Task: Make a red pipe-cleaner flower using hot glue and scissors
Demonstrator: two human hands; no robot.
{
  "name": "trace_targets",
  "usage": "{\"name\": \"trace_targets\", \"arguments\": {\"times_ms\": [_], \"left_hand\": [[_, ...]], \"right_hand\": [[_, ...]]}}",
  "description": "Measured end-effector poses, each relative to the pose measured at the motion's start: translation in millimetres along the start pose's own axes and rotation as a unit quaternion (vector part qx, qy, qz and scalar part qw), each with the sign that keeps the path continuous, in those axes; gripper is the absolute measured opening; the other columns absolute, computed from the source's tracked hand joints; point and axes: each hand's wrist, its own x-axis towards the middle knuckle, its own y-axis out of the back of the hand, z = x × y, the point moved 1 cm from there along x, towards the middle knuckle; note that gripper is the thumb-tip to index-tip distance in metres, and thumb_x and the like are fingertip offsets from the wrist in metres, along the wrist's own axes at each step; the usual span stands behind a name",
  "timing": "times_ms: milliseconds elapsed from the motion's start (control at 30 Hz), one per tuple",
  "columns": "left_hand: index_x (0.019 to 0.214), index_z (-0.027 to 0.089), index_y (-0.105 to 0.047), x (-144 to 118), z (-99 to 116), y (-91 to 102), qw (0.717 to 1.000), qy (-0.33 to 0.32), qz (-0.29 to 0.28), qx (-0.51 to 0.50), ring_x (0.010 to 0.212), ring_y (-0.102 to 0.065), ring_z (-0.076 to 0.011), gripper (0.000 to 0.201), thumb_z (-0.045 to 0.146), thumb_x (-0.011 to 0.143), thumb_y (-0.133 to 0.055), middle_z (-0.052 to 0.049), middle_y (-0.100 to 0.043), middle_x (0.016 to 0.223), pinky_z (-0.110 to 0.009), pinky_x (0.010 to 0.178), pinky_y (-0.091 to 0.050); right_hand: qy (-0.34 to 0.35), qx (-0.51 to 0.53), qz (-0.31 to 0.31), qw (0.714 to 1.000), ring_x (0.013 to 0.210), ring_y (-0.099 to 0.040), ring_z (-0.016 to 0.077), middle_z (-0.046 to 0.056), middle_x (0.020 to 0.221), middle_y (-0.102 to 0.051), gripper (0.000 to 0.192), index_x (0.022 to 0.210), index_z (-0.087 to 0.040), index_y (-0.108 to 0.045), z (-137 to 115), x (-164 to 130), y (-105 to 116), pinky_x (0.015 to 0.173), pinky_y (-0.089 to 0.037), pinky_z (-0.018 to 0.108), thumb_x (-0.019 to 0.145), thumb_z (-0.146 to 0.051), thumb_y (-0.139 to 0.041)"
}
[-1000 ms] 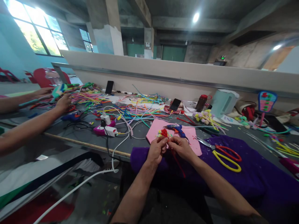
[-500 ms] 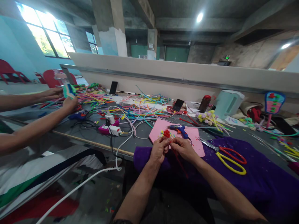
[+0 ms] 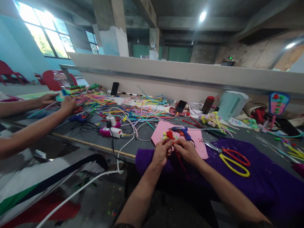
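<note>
Cluttered tabletop: both hands pinch a red flower at the near edge.
Left hand grips the bloom, right hand its stem; shaping seems underway, needing fine fingertip twists.

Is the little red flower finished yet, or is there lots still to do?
Partly. The red flower head already looks shaped. Left hand and right hand are both pinching it, working its red stem. The glue gun and scissors lie unused nearby.
</note>
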Motion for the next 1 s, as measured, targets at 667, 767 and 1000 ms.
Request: {"name": "trace_targets", "arguments": {"times_ms": [667,767,1000], "left_hand": [[0.063,0.013,-0.054,9,18,-10.3,0.993,0.075,-0.018,0.091,0.036,-0.03,-0.0015,0.025,0.032,0.059,-0.07,0.007,-0.039,0.045,-0.016,0.035,-0.018],[0.063,0.013,-0.056,19,28,-13.9,0.986,0.068,-0.036,0.146,0.036,-0.03,-0.0017,0.023,0.032,0.06,-0.069,0.006,-0.039,0.044,-0.017,0.036,-0.018],[0.063,0.013,-0.057,49,42,-18.4,0.973,0.091,-0.041,0.208,0.034,-0.027,-0.0017,0.025,0.034,0.059,-0.069,0.007,-0.038,0.041,-0.017,0.036,-0.016]], "right_hand": [[-0.04,0.003,-0.016,0.999,0.047,-0.041,0.0074,-0.003,0.052,-0.046,0.021,0.068,-0.016,-0.053,0,2,16,0.045,-0.03,0.019,0.081,-0.03,-0.045],[-0.052,0.0,-0.028,0.998,0.048,-0.043,0.0078,-0.003,0.054,-0.049,0.02,0.07,-0.016,-0.055,2,6,24,0.047,-0.032,0.019,0.081,-0.028,-0.044],[-0.006,-0.126,-0.047,0.991,0.053,-0.048,0.0094,0.0,0.058,-0.057,0.02,0.067,-0.016,-0.058,9,31,44,0.052,-0.032,0.02,0.081,-0.024,-0.046]]}}
